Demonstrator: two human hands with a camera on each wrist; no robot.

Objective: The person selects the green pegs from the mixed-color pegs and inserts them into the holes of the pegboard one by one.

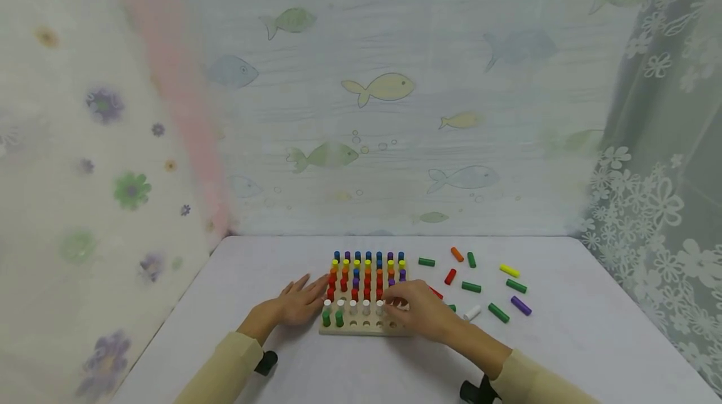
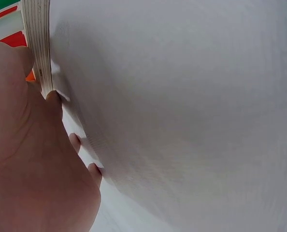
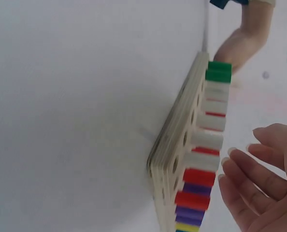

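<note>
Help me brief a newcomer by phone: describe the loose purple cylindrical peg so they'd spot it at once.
On the white tabletop, find the pale wooden pegboard. Right of it, loose coloured cylindrical pegs lie scattered. The purple cylindrical peg lies furthest right and is the only purple one visible among them.

- Board [image 1: 363, 331] and its pegs [image 1: 339, 319]: no text, number or label can be read.
- Loose pegs [image 1: 471, 287]: no readable marking.
- White tablecloth [image 1: 225, 297] and fish-print backdrop [image 1: 378, 34]: no legible words, brands or signs.
</note>
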